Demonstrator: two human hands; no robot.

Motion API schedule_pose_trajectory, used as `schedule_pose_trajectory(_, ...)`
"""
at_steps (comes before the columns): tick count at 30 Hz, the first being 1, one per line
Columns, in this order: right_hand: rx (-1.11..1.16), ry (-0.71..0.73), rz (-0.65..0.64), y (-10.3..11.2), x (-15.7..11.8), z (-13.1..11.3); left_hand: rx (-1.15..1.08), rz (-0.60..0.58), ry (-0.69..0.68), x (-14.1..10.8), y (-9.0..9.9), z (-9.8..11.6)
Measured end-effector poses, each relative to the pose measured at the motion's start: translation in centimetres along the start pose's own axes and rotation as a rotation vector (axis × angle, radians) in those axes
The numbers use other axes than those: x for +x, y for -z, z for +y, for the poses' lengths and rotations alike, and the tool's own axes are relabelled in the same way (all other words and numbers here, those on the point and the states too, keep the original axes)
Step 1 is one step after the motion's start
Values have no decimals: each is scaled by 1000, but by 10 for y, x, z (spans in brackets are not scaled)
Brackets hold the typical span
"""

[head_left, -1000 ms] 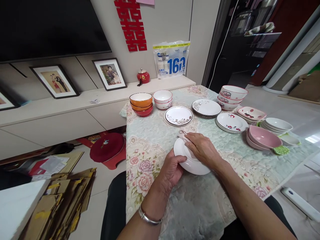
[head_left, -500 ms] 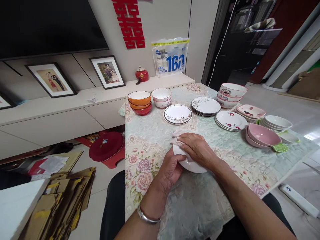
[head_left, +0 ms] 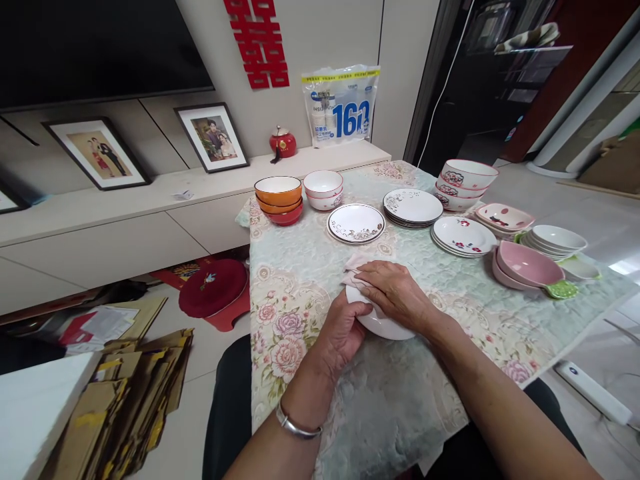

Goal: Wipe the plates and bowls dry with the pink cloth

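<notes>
Counter (head_left: pixel 310 267), covered by a quilted floral tablecloth (head_left: pixel 287 327), is seen from the center of the frame to its right edge. At the right, two pink bowls (head_left: pixel 530 263) are nested, with a green handle (head_left: pixel 561 290) showing; red-rimmed white bowls (head_left: pixel 470 175) are stacked toward the upper right. Dark-rimmed plates (head_left: pixel 413 205) are piled right of center, with flower-printed plates (head_left: pixel 463 235) stacked just beside them. Orange bowls (head_left: pixel 279 192) are stacked at upper center. At lower center, a plain white plate (head_left: pixel 385 328) is held over the near part of the counter; whether it touches the tablecloth cannot be told. Its left edge is clamped by the fingers of the left hand (head_left: pixel 345 325), the thumb on top. Against its far side, a pale pink cloth (head_left: pixel 354 270) is pressed by the right hand (head_left: pixel 393 290), whose fingers are kept together, clasped on the cloth. A silver bangle (head_left: pixel 296 429) is worn on the left wrist.
</notes>
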State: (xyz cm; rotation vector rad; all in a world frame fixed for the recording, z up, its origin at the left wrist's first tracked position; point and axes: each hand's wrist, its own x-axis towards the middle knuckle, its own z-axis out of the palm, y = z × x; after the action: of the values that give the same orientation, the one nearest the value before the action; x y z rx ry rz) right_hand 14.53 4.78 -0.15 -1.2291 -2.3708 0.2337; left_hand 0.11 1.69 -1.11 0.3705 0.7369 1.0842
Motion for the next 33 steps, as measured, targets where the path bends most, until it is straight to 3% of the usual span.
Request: schedule_pose_trajectory(33, -3, -13, 6, 0, 0, -2, 9, 11, -1, 0, 0, 0)
